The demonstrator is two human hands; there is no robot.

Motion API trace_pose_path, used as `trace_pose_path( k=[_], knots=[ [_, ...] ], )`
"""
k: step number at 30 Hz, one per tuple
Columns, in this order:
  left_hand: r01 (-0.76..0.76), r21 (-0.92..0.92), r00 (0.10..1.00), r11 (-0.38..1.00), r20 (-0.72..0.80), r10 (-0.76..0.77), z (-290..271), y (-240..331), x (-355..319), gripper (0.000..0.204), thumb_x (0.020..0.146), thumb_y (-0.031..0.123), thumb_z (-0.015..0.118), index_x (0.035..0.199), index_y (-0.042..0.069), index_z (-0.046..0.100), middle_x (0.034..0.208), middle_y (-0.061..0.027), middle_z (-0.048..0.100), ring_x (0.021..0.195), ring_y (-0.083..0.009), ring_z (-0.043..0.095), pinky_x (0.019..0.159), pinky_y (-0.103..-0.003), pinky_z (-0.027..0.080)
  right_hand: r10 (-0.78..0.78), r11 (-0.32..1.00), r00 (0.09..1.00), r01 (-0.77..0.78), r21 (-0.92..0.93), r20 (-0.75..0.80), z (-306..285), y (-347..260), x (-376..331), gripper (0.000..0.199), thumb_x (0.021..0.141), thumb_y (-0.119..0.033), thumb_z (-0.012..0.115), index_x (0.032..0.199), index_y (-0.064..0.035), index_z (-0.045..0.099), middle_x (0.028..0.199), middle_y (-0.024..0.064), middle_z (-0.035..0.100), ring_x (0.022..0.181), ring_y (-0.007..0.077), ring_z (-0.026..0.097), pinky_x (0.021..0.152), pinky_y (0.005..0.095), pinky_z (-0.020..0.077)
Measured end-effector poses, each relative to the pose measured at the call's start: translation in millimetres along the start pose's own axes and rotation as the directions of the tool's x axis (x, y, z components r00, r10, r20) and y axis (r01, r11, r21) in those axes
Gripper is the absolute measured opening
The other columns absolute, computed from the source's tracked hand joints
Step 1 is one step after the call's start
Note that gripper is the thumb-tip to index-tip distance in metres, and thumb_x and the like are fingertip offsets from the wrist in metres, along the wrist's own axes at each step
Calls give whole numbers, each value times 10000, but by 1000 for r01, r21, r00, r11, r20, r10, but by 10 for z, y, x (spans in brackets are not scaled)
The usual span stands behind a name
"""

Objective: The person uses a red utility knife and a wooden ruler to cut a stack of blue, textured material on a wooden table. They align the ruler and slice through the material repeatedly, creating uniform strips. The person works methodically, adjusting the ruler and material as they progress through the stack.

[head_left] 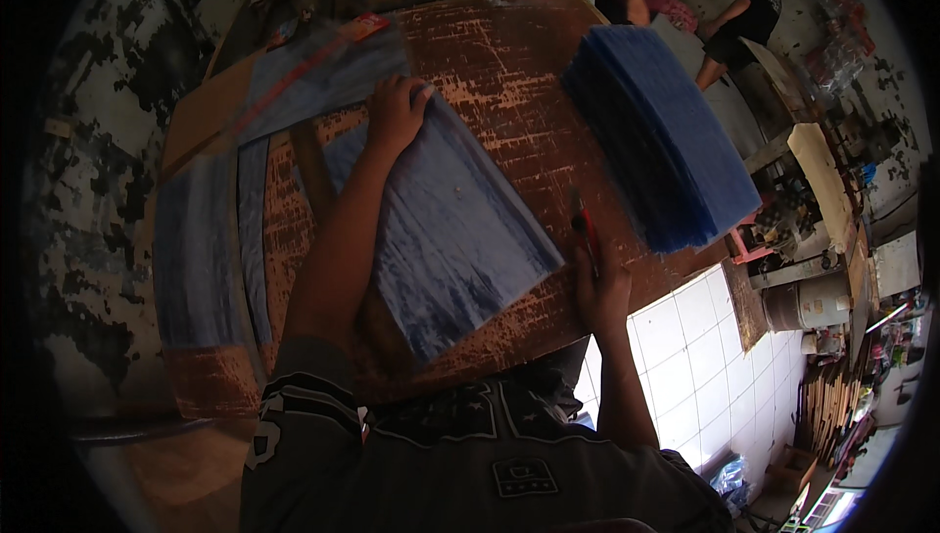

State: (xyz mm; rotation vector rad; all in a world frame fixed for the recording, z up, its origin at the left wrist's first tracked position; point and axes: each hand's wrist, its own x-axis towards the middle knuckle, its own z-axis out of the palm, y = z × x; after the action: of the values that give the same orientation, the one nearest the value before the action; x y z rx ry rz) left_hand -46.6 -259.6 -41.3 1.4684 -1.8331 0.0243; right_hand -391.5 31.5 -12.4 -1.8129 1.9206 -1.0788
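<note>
A translucent blue-grey plastic sheet (pixel 460 210) lies at a slant across the middle of the worn brown table. At its far edge is my left hand (pixel 397 112), fingers curled over the sheet's upper corner. My right hand (pixel 602 283), just right of the sheet's near right corner, is closed around a slim tool with a red and black handle (pixel 586 230). The tool's narrow dark tip points away from me; its exact kind is hard to make out. To the right stands a thick stack of blue plastic sheets (pixel 676 132).
More blue-grey sheets (pixel 196 249) lie at the table's left side. Another sheet (pixel 323 83) with a red strip sits at the far left, near brown cardboard (pixel 211 112). Two people stand beyond the table at the far right. White floor tiles (pixel 685 347) show below the right edge.
</note>
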Motion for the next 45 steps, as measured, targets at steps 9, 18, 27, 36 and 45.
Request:
trace_pose_path(
  k=[9,18,27,36,45],
  knots=[
    [62,76,998,995,15,-63,-16,33,2,282,1059,359,625,1086,96,723,1097,-106,667,1121,-340,607,1005,-562,432,-8,1000,1000,8,3,2,-6,17,7,440,1043,-204,654,1452,-59,586,1018,277,765,961,419,782,786,457,611],
    [62,25,998,998,12,-63,-82,81,11,225,1042,309,661,1071,96,727,1076,-101,663,1108,-330,610,994,-550,440,18,1000,1000,-18,-6,16,6,36,11,461,1042,-201,649,1473,-56,575,1033,273,769,977,397,785,797,449,610],
    [55,44,998,998,-19,-54,-56,60,-3,196,1031,280,674,1053,94,732,1055,-106,655,1089,-341,620,967,-554,455,3,1000,1000,-3,14,-22,17,23,3,443,1037,-201,658,1450,-50,602,1053,270,772,1003,394,782,826,444,610],
    [72,67,997,995,-13,-71,-110,119,-11,209,1029,284,676,1064,91,747,1067,-122,652,1103,-346,611,996,-563,455,-105,994,993,104,-19,-46,26,46,20,468,1026,-203,662,1464,-70,564,989,262,761,853,430,778,726,507,614],
    [149,121,989,981,-12,-148,-150,229,-38,224,1038,290,662,1050,84,750,1072,-135,651,1107,-350,610,993,-573,444,-53,996,998,55,-70,39,-7,-114,189,515,1060,-216,605,1547,-97,488,1147,307,724,950,471,754,813,539,605]
  ],
)
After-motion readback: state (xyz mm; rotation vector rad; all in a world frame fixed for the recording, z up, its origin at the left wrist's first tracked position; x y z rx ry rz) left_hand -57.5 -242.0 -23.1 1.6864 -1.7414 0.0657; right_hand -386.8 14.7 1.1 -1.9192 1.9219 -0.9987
